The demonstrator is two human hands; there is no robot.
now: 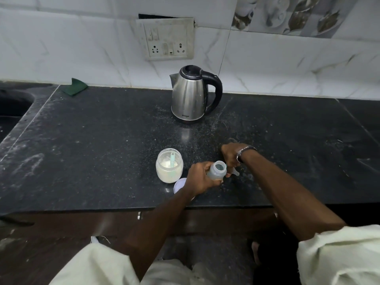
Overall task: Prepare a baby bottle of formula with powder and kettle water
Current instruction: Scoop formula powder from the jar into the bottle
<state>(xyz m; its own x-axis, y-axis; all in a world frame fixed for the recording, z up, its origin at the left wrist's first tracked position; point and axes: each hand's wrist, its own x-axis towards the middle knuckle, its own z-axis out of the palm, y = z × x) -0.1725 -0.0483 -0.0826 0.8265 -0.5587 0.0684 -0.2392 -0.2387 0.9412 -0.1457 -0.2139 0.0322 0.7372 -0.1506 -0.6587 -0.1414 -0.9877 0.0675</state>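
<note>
Near bench (102, 140) front edge: left hand (200, 177) grip wrapped round open baby bottle (217, 171), tilted. Right hand (231, 155), wrist bent down, pinches teat (235, 172) beside it.

One head-worn view looks forward and steeply down, close over the dark counter (102, 140) (wall behind).
</note>
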